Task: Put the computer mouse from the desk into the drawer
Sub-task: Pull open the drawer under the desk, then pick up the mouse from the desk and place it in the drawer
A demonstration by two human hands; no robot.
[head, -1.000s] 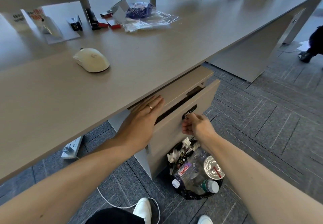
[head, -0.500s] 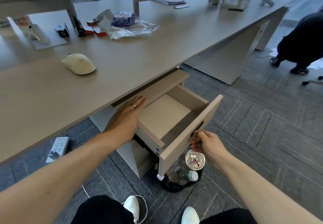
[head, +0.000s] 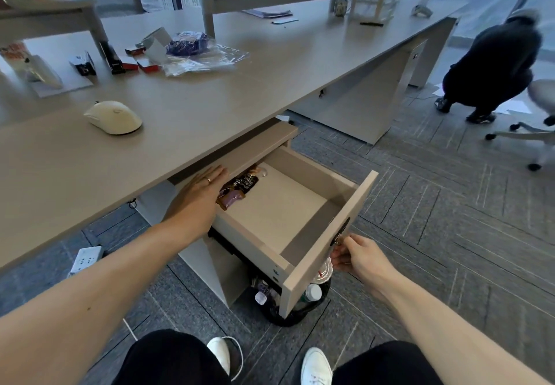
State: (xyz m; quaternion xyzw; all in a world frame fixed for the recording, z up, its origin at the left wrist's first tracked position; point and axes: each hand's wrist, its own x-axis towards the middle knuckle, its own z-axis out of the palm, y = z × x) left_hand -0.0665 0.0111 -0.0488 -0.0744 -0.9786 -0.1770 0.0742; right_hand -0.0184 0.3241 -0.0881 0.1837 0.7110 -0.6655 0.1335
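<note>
We look down on a long, pale wood desk (head: 210, 108) that runs away toward tall windows, with grey patterned carpet (head: 450, 234) below it. On the desk the cream computer mouse (head: 113, 117) lies by itself near the front edge, well apart from the clutter farther back: a crumpled clear plastic bag (head: 204, 58), small red boxes (head: 141, 64) and black staplers (head: 112, 61). To the right, a person in dark clothes (head: 492, 66) crouches on the floor beside a white office chair (head: 537, 120).

Under the desk the drawer (head: 303, 201) stands pulled out. Its floor is mostly bare, with a few dark snack packets (head: 238, 189) at its back left corner. A black bin (head: 291, 303) with bottles sits on the floor beneath the drawer front.

Our left hand (head: 199, 195) lies flat and open, palm down, on the cabinet top just under the desk edge, grasping nothing. Our right hand (head: 356, 254) pinches the dark handle (head: 341, 231) on the drawer front with its fingertips.

Compared with half a second ago, the drawer has come out farther, so the snack packets now show, and the right hand has followed the front outward. The left hand and the mouse have kept their places.
</note>
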